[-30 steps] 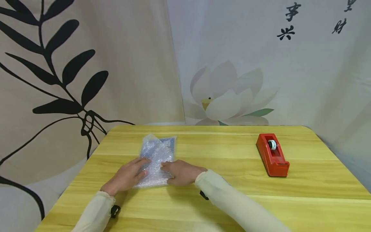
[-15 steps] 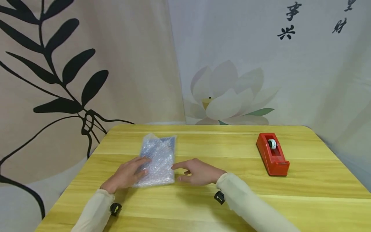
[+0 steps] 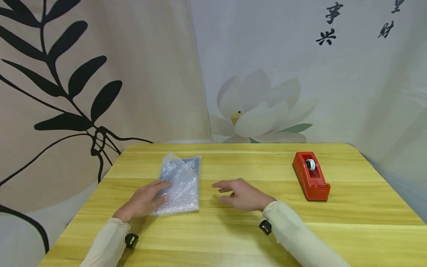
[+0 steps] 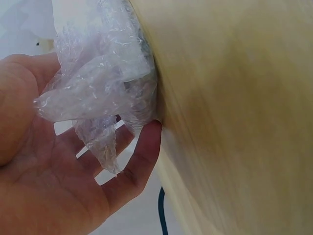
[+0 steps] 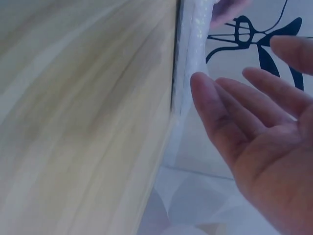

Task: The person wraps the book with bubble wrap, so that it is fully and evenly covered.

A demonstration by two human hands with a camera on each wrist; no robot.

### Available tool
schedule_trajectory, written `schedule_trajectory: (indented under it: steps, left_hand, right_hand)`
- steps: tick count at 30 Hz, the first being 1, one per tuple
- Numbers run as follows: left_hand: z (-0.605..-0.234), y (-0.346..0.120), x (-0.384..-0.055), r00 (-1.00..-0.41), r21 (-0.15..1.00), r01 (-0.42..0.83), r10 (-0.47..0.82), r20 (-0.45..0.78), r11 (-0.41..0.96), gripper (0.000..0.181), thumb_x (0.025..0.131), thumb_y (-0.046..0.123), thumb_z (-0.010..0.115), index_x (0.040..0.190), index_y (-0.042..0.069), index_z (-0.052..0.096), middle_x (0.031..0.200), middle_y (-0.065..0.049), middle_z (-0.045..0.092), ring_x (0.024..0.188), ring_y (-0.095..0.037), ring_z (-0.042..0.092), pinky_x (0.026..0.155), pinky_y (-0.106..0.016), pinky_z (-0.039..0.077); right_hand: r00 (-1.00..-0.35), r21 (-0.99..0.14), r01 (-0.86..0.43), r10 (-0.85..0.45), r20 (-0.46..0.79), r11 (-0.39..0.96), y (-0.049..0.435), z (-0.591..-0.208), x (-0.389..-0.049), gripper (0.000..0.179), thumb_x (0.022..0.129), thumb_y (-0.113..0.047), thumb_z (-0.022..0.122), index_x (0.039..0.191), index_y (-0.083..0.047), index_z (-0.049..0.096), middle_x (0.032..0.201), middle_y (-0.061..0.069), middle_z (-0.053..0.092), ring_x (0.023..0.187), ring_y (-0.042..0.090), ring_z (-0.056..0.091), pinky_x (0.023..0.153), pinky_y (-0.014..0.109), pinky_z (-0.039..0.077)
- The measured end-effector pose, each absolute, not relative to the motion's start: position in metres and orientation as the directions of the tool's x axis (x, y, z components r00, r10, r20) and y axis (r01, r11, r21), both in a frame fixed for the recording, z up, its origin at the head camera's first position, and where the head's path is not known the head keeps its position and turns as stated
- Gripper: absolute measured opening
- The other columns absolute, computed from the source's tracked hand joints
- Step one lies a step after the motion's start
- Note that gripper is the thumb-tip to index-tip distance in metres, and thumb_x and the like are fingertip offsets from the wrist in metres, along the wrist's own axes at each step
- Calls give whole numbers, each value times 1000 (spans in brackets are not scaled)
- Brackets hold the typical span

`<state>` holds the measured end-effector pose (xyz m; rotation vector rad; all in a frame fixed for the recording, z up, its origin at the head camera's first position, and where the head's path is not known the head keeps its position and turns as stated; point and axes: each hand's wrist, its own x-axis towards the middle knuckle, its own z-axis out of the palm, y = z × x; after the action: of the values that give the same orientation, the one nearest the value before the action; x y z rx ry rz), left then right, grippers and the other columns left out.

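A flat, bluish rectangular item wrapped in clear bubble wrap [image 3: 181, 187] lies on the wooden table. My left hand [image 3: 143, 200] rests on its left side, with fingers and thumb over the wrap. In the left wrist view, loose folds of bubble wrap [image 4: 93, 93] hang in front of the palm, and a fingertip touches near the table; part of the fingers is hidden behind the plastic. My right hand [image 3: 245, 194] is held over the table, right of the package and apart from it. Its fingers are extended and loosely spread, holding nothing, as the right wrist view also shows.
A red tape dispenser [image 3: 311, 176] with a small roll of tape [image 3: 311, 164] stands at the right of the table [image 3: 253, 233]. Behind the far edge hangs a pale curtain [image 3: 160, 74] printed with leaves, a lotus and characters.
My right hand has let go of the bubble-wrapped package and moved to the right, away from it. The left hand stays on the package, which has not visibly shifted on the table.
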<state>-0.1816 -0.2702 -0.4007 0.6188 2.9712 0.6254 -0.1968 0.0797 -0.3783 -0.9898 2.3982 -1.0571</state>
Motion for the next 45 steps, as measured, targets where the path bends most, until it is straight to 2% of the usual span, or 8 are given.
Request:
schedule_trajectory:
  steps: [6, 12, 28, 35, 42, 45]
  left_hand:
    - [-402, -271, -182, -919, 402, 375, 392, 43, 835, 44, 100, 24, 60, 141, 10, 55, 150, -23, 50, 138, -50, 45, 109, -72, 36]
    - [-403, -271, -182, -920, 404, 376, 389, 54, 834, 44, 99, 24, 61, 141, 11, 56, 150, -24, 49, 137, -50, 46, 108, -73, 36]
    - [-402, -272, -182, -928, 409, 354, 371, 39, 841, 44, 99, 23, 61, 141, 12, 56, 151, -23, 48, 138, -50, 45, 109, -73, 34]
    - [-403, -271, -182, -927, 418, 353, 374, 34, 837, 44, 99, 23, 61, 141, 12, 55, 151, -24, 48, 137, -51, 45, 109, -73, 34]
    - [-402, -271, -181, -925, 414, 357, 377, 36, 837, 44, 99, 24, 61, 141, 12, 56, 151, -24, 48, 138, -51, 45, 109, -73, 35]
    - [-401, -271, -181, -925, 419, 359, 379, 37, 834, 44, 98, 25, 62, 140, 12, 57, 150, -24, 49, 137, -51, 45, 108, -73, 35]
  right_hand:
    - [-733, -720, -489, -679, 33, 492, 98, -372, -196, 44, 102, -14, 57, 145, -8, 51, 149, 13, 55, 129, 31, 62, 99, 44, 57]
    - [-772, -700, -496, -630, 85, 514, 122, -369, -196, 43, 102, -14, 57, 144, -10, 53, 146, 13, 58, 124, 30, 65, 96, 43, 58]
    - [-902, -687, -366, -419, 98, 628, 185, -367, -188, 37, 101, -21, 60, 137, -12, 59, 136, 12, 65, 110, 23, 69, 84, 26, 58]
    - [-926, -678, -337, -360, 114, 653, 211, -367, -184, 36, 100, -22, 62, 135, -12, 61, 130, 11, 68, 104, 20, 69, 78, 21, 57]
    - [-944, -671, -308, -305, 126, 675, 222, -362, -182, 34, 99, -17, 63, 132, -10, 63, 124, 12, 70, 96, 24, 70, 71, 20, 57]
    - [-948, -657, -300, -290, 128, 692, 227, -360, -182, 33, 99, -15, 62, 132, -8, 62, 117, 12, 71, 89, 18, 70, 68, 20, 57]
